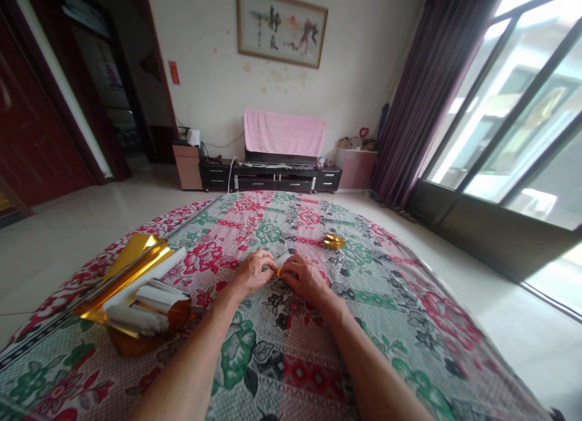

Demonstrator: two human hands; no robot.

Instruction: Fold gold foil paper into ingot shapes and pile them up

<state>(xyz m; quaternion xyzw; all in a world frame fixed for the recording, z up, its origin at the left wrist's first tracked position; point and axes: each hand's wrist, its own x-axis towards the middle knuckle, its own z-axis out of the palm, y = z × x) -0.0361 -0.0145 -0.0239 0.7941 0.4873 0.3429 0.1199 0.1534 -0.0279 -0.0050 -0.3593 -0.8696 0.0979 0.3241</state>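
My left hand (257, 271) and my right hand (304, 278) meet over the middle of the cloth-covered surface, fingertips pinched close together. Between them is a small piece of gold-and-white foil paper (282, 260); its white side shows above the right fingers and a bit of gold at the fingertips. Most of it is hidden by the fingers. Beyond my right hand lies a folded gold foil shape (334, 241). Left of my left arm is a pile of shiny gold foil sheets (136, 257), with several white-backed folded strips (139, 315) on top.
A flowered cloth (236, 348) in red, green and grey covers the broad surface under my hands. Past its far edge stand a low black cabinet (273, 182) and a screen under a pink cloth (284, 132). Purple curtains (427, 94) and glass doors are at right.
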